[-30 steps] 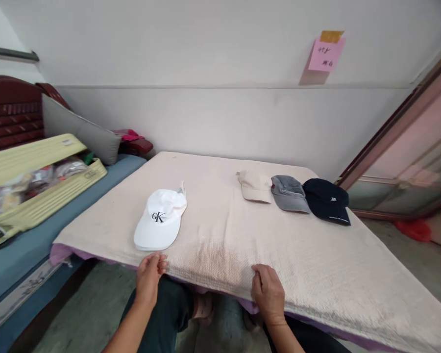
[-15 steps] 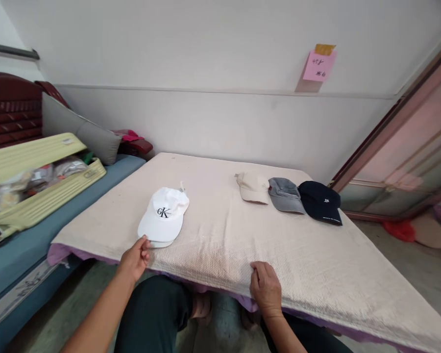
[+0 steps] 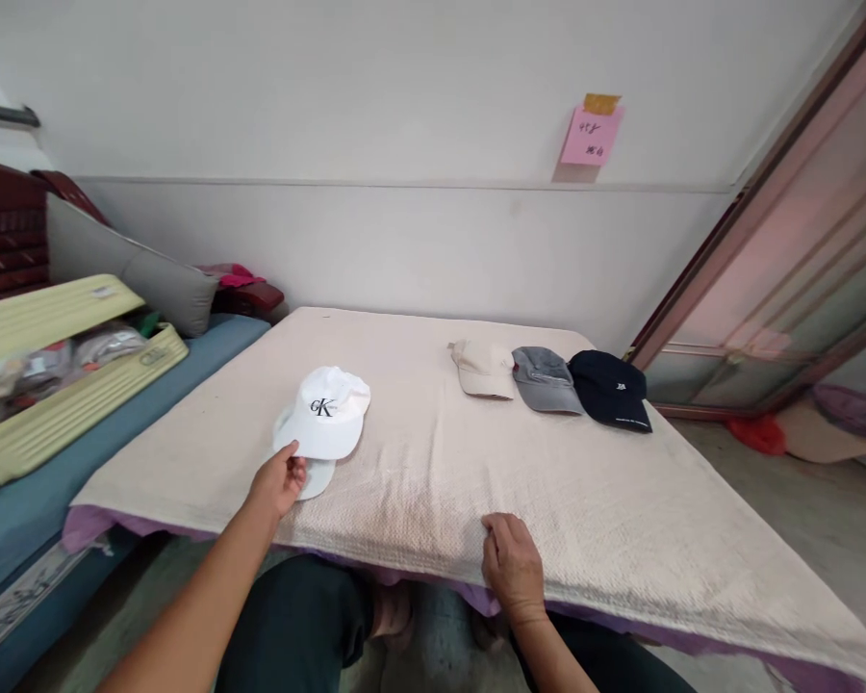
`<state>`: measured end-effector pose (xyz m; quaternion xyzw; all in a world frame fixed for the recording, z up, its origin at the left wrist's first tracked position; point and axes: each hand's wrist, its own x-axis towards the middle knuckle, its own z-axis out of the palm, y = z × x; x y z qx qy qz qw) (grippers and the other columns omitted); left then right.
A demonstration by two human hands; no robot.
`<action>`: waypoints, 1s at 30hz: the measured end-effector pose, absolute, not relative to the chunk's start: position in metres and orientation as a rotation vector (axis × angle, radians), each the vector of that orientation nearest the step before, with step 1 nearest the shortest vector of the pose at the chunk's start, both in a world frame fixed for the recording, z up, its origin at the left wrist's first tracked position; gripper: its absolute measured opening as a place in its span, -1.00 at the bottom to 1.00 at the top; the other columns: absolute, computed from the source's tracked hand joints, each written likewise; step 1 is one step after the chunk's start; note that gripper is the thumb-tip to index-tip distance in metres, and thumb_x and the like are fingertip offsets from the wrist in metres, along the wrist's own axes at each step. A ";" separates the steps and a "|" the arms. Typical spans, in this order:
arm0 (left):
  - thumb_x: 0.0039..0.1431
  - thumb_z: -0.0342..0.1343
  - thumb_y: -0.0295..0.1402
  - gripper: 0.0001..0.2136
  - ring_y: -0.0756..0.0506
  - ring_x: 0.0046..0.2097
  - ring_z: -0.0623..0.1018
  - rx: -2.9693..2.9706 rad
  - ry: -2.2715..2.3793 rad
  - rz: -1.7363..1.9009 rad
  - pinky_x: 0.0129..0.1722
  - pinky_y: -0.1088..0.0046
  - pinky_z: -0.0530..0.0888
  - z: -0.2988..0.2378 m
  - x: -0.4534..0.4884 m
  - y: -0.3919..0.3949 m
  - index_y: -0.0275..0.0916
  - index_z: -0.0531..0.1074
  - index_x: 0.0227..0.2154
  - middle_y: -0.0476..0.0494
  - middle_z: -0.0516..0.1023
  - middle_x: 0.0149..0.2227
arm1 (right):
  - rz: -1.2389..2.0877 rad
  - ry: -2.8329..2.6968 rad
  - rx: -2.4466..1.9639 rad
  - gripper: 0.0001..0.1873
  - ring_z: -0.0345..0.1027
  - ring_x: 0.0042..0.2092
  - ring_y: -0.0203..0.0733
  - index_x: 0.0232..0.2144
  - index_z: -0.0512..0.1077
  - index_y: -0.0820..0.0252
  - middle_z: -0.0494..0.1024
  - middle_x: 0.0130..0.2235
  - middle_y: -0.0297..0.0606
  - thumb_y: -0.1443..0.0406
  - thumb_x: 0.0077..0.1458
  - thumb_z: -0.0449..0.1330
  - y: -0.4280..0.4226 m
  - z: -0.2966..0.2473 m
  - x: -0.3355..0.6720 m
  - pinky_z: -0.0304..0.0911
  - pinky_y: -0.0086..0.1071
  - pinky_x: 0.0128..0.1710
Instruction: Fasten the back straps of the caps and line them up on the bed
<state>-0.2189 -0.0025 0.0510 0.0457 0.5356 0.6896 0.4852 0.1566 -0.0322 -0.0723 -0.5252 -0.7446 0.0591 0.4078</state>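
My left hand point(image 3: 280, 479) pinches the brim edge of a white baseball cap point(image 3: 336, 404) with black "CK" lettering. Beneath it lies a second pale cap point(image 3: 316, 479), mostly covered, its brim showing toward the table's front edge. My right hand point(image 3: 512, 563) rests on the cloth near the front edge, fingers curled; whether anything is under them I cannot see. Toward the back right, a beige cap point(image 3: 482, 368), a grey cap point(image 3: 547, 380) and a navy cap point(image 3: 610, 390) sit in a row, the grey and navy ones touching.
A cream cloth point(image 3: 404, 443) covers the table. On the left, a blue mattress point(image 3: 241, 335) carries a grey pillow point(image 3: 134, 265) and a pale yellow case point(image 3: 58, 298) with packed items. A pink note point(image 3: 590, 137) hangs on the wall; a sliding door point(image 3: 786, 260) stands at right.
My left hand has lifted and shifted the white CK cap up and to the right, showing more of the pale cap beneath. My right hand has stayed in place on the cloth.
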 end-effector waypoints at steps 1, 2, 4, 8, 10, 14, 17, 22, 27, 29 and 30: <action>0.09 0.13 -0.59 -0.86 0.12 -0.68 0.35 0.141 1.268 1.684 -0.73 0.71 0.27 0.053 -0.212 -0.002 -0.30 0.33 -0.51 0.08 0.34 -0.66 | 0.233 -1.836 -1.321 -0.78 0.23 -0.24 -0.07 -0.33 0.42 0.20 0.41 -0.34 -0.18 0.46 0.08 0.00 -0.032 -0.070 0.156 0.17 -0.21 -0.16; 0.08 0.15 -0.59 -0.86 0.12 -0.65 0.37 0.177 1.228 1.691 -0.72 0.71 0.28 0.056 -0.203 -0.003 -0.30 0.34 -0.50 0.08 0.36 -0.64 | 0.359 -1.760 -1.322 -0.80 0.23 -0.24 -0.07 -0.36 0.44 0.19 0.41 -0.35 -0.19 0.44 0.06 0.03 -0.031 -0.067 0.156 0.15 -0.20 -0.14; 0.03 0.22 -0.56 -0.87 0.11 -0.59 0.41 0.255 1.139 1.696 -0.68 0.70 0.31 0.061 -0.181 -0.012 -0.30 0.37 -0.47 0.06 0.40 -0.58 | 0.654 -1.540 -1.325 -0.89 0.22 -0.24 -0.06 -0.42 0.46 0.18 0.40 -0.37 -0.20 0.38 0.00 0.11 -0.029 -0.059 0.155 0.13 -0.18 -0.12; -0.13 0.38 -0.47 -0.77 0.09 -0.54 0.41 0.366 1.001 1.615 -0.63 0.64 0.35 0.062 -0.125 -0.055 -0.29 0.45 -0.40 0.06 0.44 -0.52 | 1.009 -1.264 -1.312 -0.80 0.29 -0.31 -0.08 -0.44 0.47 0.21 0.46 -0.41 -0.19 0.18 -0.02 0.23 -0.032 -0.036 0.151 0.22 -0.20 -0.21; -0.11 0.39 -0.41 -0.76 0.09 -0.53 0.41 0.390 0.963 1.520 -0.58 0.62 0.36 0.054 -0.099 -0.085 -0.26 0.48 -0.35 0.04 0.48 -0.48 | 1.150 -1.200 -1.259 -0.62 0.38 -0.32 -0.08 -0.32 0.48 0.25 0.53 -0.38 -0.14 0.03 0.09 0.14 -0.042 -0.019 0.148 0.28 -0.21 -0.26; -0.05 0.36 -0.31 -0.82 0.08 -0.54 0.36 0.448 0.963 1.254 -0.54 0.58 0.32 0.030 -0.063 -0.144 -0.26 0.53 -0.41 0.01 0.48 -0.53 | 1.673 -0.696 -0.734 -0.37 0.45 -0.12 -0.01 -0.14 0.47 0.21 0.58 -0.14 -0.04 -0.17 0.15 -0.04 -0.072 0.024 0.149 0.31 -0.15 -0.09; -0.11 0.38 -0.21 -0.77 0.04 -0.52 0.36 0.531 1.008 1.069 -0.49 0.53 0.32 0.020 -0.054 -0.177 -0.27 0.56 -0.49 -0.03 0.48 -0.58 | 1.663 -0.482 -0.564 -0.48 0.40 0.02 -0.02 -0.01 0.42 0.12 0.55 -0.01 -0.13 -0.06 0.12 0.13 -0.091 0.051 0.160 0.26 -0.16 0.03; -0.16 0.38 -0.16 -0.63 -0.25 -0.18 0.53 0.613 0.963 0.857 -0.11 0.28 0.40 0.025 -0.065 -0.199 -0.25 0.62 -0.27 -0.26 0.65 -0.27 | 1.684 -0.543 -0.574 -0.46 0.49 -0.11 -0.03 0.01 0.43 0.15 0.59 -0.08 -0.14 0.24 -0.07 0.37 -0.124 0.069 0.177 0.33 -0.19 -0.04; -0.09 0.29 -0.01 -0.58 -0.33 -0.04 0.52 0.490 0.944 0.920 -0.04 0.19 0.41 0.043 -0.086 -0.191 -0.18 0.62 -0.22 -0.24 0.65 -0.20 | 1.882 -0.765 -0.598 -0.54 0.51 -0.29 -0.11 -0.16 0.55 0.27 0.63 -0.25 -0.12 0.26 -0.18 0.44 -0.158 0.064 0.174 0.38 -0.29 -0.23; -0.17 0.34 -0.04 -0.63 -0.30 -0.09 0.56 0.460 1.029 0.945 -0.10 0.25 0.46 0.053 -0.089 -0.185 -0.16 0.63 -0.33 -0.18 0.67 -0.27 | 1.977 -0.895 -0.662 -0.62 0.47 -0.39 -0.19 -0.27 0.58 0.35 0.61 -0.37 -0.15 0.27 -0.20 0.45 -0.166 0.058 0.172 0.36 -0.35 -0.31; -0.19 0.37 -0.08 -0.66 -0.28 -0.13 0.57 0.464 1.056 0.949 -0.14 0.28 0.47 0.059 -0.089 -0.183 -0.17 0.63 -0.35 -0.17 0.67 -0.31 | 2.009 -0.953 -0.706 -0.65 0.45 -0.42 -0.22 -0.32 0.59 0.37 0.60 -0.41 -0.16 0.27 -0.20 0.46 -0.168 0.054 0.172 0.34 -0.37 -0.34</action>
